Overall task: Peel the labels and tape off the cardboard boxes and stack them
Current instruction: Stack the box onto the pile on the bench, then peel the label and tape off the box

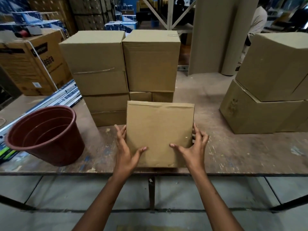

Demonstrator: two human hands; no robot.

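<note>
Head view, left to right: an empty reddish-brown plastic bucket [45, 135] sits at the table's [233, 155] left, likely for peeled scraps. Next, the left hand [125, 151] and right hand [193, 150] flank the small plain brown cardboard box [160, 130] near the front edge, spread fingers touching its sides, thumbs on top, probably steadying it for inspection. Stacked brown boxes [123, 67] stand just behind.
</note>
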